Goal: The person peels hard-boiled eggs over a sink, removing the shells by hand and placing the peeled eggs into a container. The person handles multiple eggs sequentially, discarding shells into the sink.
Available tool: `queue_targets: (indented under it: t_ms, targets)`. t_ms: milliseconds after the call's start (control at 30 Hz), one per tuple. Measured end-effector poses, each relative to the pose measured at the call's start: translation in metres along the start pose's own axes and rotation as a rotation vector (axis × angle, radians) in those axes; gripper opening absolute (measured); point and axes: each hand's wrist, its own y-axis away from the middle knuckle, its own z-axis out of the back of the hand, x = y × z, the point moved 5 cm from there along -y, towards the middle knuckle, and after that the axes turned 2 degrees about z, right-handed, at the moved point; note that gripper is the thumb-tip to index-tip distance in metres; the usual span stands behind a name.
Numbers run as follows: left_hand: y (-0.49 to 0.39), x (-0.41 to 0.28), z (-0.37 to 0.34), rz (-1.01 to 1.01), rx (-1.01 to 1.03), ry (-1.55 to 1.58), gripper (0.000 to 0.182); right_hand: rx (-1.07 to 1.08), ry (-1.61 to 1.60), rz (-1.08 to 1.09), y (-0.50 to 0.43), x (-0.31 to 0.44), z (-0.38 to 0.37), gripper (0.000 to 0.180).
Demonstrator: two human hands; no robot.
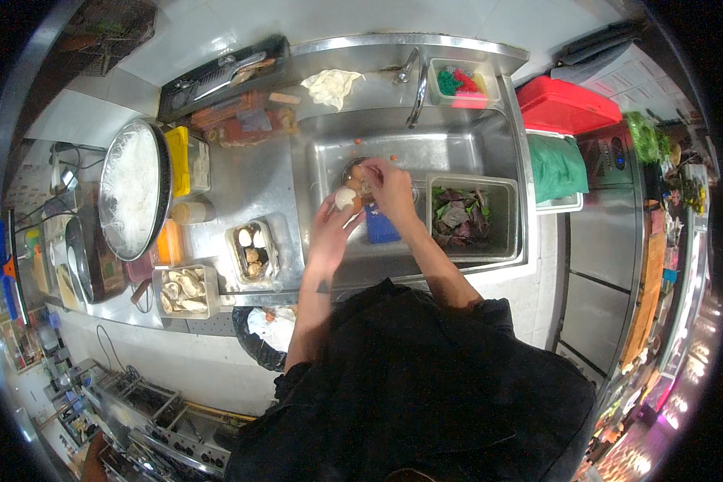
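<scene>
My left hand (332, 224) holds a partly peeled egg (346, 197) over the steel sink (446, 144); white shows at its top and brown shell remains lower down. Close beside it, my right hand (387, 181) has bent fingers near brown shell; whether they grip a piece is not clear. Shell lies around the drain beneath the hands, partly hidden by them. Small orange-brown bits are on the sink floor. On the counter to the left, a small container (253, 250) holds white peeled eggs and brown unpeeled ones.
A blue object (382, 224) and a tub (512, 218) of dark leaves are in the sink. The faucet (420, 90) arches over its back edge, beside a container of scouring pads (458, 84). A crumpled white cloth (330, 88) lies behind. Left stand a tub of oyster shells (185, 292) and a large round pan (134, 190).
</scene>
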Motion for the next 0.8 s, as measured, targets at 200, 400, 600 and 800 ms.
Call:
queue_targets:
  t_ms: [200, 400, 600, 800]
  targets:
    - [0.006, -0.005, -0.003, -0.008, 0.041, 0.211, 0.049, -0.158, 0.344, -0.02, -0.023, -0.036, -0.002, 0.028]
    - [0.007, -0.003, 0.003, -0.023, -0.108, -0.123, 0.052, 0.346, -0.03, 0.034, 0.002, -0.028, -0.015, 0.035]
    - [0.014, -0.004, 0.003, -0.01, -0.109, -0.416, 0.054, 0.348, -0.051, 0.15, 0.035, -0.011, -0.018, 0.032]
    - [0.012, -0.001, 0.001, 0.021, -0.103, -0.326, 0.048, 0.296, 0.016, 0.148, 0.037, -0.008, -0.018, 0.027]
